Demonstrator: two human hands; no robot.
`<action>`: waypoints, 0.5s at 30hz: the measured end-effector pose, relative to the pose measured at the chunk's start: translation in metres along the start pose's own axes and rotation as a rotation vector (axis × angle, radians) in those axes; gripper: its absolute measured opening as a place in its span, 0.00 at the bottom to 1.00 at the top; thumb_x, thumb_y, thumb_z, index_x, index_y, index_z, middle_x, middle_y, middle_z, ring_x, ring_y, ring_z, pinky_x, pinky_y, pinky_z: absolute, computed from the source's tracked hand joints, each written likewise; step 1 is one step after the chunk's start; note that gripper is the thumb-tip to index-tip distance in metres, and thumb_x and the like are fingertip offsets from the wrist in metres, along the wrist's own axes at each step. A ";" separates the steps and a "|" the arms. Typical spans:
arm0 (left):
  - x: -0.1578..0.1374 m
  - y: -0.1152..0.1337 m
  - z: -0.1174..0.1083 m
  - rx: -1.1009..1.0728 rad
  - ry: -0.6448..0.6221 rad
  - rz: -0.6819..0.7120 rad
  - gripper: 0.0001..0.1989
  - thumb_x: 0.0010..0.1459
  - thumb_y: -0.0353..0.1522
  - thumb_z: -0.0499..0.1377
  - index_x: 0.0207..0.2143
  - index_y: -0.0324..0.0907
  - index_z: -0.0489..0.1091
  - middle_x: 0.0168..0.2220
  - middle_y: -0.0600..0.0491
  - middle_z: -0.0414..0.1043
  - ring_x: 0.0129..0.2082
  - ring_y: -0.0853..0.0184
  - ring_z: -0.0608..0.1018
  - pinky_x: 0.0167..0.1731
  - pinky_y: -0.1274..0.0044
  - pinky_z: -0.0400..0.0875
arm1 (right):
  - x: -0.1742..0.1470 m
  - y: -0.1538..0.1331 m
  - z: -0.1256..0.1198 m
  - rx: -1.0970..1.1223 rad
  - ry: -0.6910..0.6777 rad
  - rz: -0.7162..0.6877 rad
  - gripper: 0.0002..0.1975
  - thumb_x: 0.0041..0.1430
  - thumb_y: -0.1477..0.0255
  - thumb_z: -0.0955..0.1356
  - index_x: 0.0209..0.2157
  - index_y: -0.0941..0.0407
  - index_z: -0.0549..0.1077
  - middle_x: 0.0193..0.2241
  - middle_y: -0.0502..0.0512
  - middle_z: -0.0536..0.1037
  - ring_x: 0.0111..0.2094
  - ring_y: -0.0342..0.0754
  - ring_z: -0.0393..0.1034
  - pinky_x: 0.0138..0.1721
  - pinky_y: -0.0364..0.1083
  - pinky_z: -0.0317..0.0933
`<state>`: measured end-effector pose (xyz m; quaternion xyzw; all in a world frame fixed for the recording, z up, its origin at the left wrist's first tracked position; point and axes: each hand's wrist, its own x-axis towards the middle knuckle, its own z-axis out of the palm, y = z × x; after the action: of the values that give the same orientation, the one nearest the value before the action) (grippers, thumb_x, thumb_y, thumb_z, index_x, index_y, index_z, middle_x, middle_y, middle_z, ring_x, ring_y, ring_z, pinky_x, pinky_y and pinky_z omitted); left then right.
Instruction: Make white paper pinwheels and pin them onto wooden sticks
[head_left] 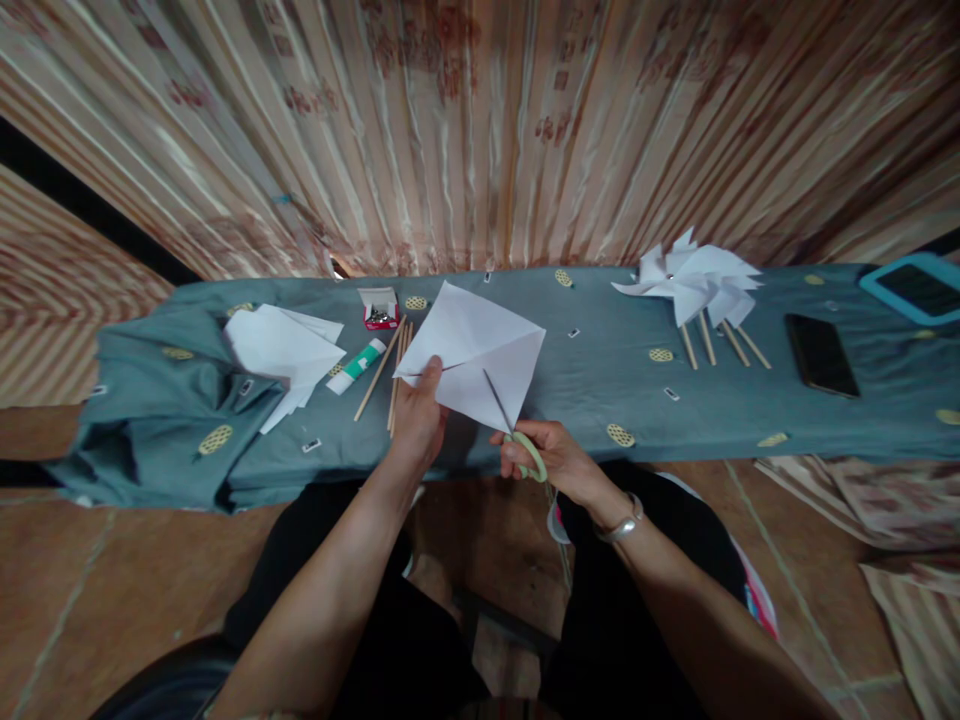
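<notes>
My left hand (421,412) pinches a square sheet of white paper (480,335) by its left part, thumb on top. Creases run across the sheet, and a slit shows near the thumb. Fingers of my right hand (544,455) are through the handles of light green scissors (531,457). The dark blades lie over the lower corner of the paper, pointing up and left toward its middle. Whether the blades are fully closed is hard to make out. Several thin wooden sticks (380,372) lie just left of the sheet, partly behind my left hand.
A green and white glue stick (355,366), an open red box of small metal pieces (380,310) and white paper pieces (289,350) lie left. Paper pinwheels on sticks (694,280), a dark phone (821,355) and a blue-framed tablet (915,288) lie right. A curtain (480,140) hangs behind the cloth-covered table (585,370).
</notes>
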<state>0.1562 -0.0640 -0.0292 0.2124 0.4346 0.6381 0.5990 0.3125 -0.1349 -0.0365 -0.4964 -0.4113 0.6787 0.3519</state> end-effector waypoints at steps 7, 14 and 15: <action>-0.002 -0.002 0.001 -0.013 -0.016 0.001 0.18 0.48 0.33 0.70 0.41 0.38 0.73 0.37 0.49 0.81 0.41 0.60 0.82 0.46 0.72 0.76 | 0.000 0.002 -0.002 -0.005 0.013 -0.010 0.30 0.38 0.48 0.77 0.33 0.59 0.77 0.19 0.50 0.77 0.19 0.39 0.66 0.21 0.40 0.59; -0.003 -0.002 0.000 -0.029 -0.046 0.006 0.20 0.47 0.33 0.70 0.42 0.37 0.73 0.41 0.46 0.81 0.43 0.58 0.82 0.47 0.71 0.75 | 0.000 0.002 -0.003 -0.011 0.003 -0.015 0.30 0.39 0.47 0.77 0.34 0.59 0.77 0.20 0.50 0.76 0.19 0.40 0.66 0.22 0.41 0.60; -0.003 -0.002 0.000 -0.030 -0.045 0.006 0.20 0.47 0.33 0.70 0.42 0.37 0.73 0.41 0.46 0.81 0.44 0.58 0.82 0.47 0.71 0.75 | 0.000 0.002 -0.003 -0.013 0.003 -0.014 0.30 0.39 0.47 0.77 0.33 0.59 0.77 0.19 0.50 0.76 0.19 0.40 0.66 0.22 0.41 0.60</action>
<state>0.1579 -0.0665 -0.0298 0.2190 0.4107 0.6413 0.6100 0.3148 -0.1349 -0.0392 -0.4967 -0.4188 0.6727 0.3541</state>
